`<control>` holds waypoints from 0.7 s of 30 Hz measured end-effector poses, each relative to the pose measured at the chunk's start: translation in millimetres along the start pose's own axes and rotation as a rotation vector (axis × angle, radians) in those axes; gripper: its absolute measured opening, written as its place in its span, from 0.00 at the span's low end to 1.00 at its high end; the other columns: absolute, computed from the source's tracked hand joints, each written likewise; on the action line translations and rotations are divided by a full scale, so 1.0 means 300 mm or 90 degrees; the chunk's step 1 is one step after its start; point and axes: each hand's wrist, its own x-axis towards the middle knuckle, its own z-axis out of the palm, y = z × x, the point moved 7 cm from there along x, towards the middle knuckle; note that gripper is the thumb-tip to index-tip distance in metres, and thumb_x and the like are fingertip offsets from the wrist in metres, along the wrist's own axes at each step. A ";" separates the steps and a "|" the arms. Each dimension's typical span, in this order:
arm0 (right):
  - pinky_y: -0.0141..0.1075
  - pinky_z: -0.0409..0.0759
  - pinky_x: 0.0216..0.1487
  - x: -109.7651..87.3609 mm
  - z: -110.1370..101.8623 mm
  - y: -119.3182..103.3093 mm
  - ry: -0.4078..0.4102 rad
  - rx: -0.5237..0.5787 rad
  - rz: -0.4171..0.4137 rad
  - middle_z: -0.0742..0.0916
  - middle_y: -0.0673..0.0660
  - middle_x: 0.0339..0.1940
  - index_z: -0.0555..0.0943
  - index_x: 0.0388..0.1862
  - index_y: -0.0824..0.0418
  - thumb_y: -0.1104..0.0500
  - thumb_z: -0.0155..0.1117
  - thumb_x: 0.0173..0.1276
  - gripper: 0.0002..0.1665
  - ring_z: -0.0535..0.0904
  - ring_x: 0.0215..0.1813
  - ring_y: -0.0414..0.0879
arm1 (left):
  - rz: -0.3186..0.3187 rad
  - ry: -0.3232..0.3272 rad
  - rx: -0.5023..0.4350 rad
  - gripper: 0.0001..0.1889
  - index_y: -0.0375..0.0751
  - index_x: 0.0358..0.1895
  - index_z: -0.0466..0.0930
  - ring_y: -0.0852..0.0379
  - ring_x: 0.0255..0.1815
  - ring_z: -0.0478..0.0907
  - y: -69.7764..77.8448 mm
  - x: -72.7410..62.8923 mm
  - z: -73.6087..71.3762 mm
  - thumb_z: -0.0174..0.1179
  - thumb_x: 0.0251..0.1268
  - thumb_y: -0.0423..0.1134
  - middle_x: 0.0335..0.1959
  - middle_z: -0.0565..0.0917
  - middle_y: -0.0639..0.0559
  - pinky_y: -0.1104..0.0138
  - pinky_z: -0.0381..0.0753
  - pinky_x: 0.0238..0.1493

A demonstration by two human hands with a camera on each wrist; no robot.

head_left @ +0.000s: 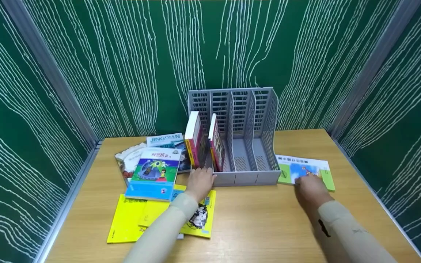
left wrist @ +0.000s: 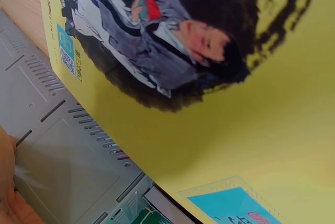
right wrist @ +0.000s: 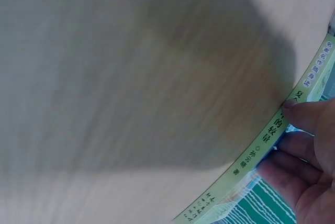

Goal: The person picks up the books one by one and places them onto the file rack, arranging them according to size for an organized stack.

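Note:
My left hand [head_left: 199,182] rests at the front edge of the grey file rack [head_left: 245,179], just below two upright books in its left compartments: a thick book [head_left: 193,138] and a thinner red one [head_left: 217,146]. Only part of this hand [left wrist: 13,198] shows in the left wrist view, beside the rack's front wall. To the right of the rack, my right hand [head_left: 313,188] grips the near edge of a green and white book [head_left: 283,170]. The right wrist view has the thumb on that book's pale green spine [right wrist: 251,158], with the other fingers bent against the cover.
Left of the rack, a blue and white book [head_left: 152,186] tops an overlapping pile with a JINGDIAN book [head_left: 165,138]. Yellow books [head_left: 126,223] lie nearer, partly under my left forearm. The two right compartments [head_left: 245,146] hold no books. Green striped walls [head_left: 122,73] enclose the table.

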 end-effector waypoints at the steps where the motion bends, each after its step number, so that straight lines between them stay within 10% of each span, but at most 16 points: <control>1: 0.56 0.89 0.45 -0.008 -0.005 -0.011 0.022 -0.037 -0.029 0.91 0.67 0.39 0.88 0.48 0.74 0.67 0.52 0.81 0.17 0.87 0.40 0.57 | -0.001 0.000 -0.001 0.19 0.40 0.49 0.84 0.44 0.47 0.86 -0.001 0.000 0.000 0.52 0.89 0.52 0.43 0.90 0.45 0.49 0.85 0.61; 6: 0.54 0.91 0.41 -0.037 -0.009 -0.037 0.049 -0.143 -0.073 0.92 0.66 0.35 0.89 0.45 0.73 0.70 0.57 0.79 0.13 0.87 0.36 0.51 | -0.010 -0.027 -0.007 0.20 0.40 0.52 0.83 0.45 0.49 0.85 -0.001 0.003 0.006 0.50 0.90 0.53 0.46 0.90 0.45 0.48 0.84 0.65; 12: 0.55 0.90 0.44 -0.025 -0.017 -0.023 0.007 -0.089 -0.036 0.92 0.63 0.38 0.89 0.47 0.71 0.64 0.57 0.81 0.15 0.83 0.37 0.50 | -0.012 -0.039 -0.011 0.21 0.40 0.54 0.83 0.44 0.50 0.85 -0.005 0.003 0.008 0.48 0.90 0.53 0.47 0.90 0.45 0.47 0.83 0.67; 21: 0.62 0.82 0.57 -0.054 -0.071 0.154 0.027 0.108 0.243 0.80 0.80 0.59 0.66 0.75 0.81 0.47 0.56 0.84 0.40 0.77 0.52 0.68 | -0.001 -0.015 0.008 0.19 0.41 0.50 0.84 0.47 0.43 0.84 0.002 0.005 0.012 0.51 0.89 0.53 0.42 0.90 0.47 0.53 0.85 0.55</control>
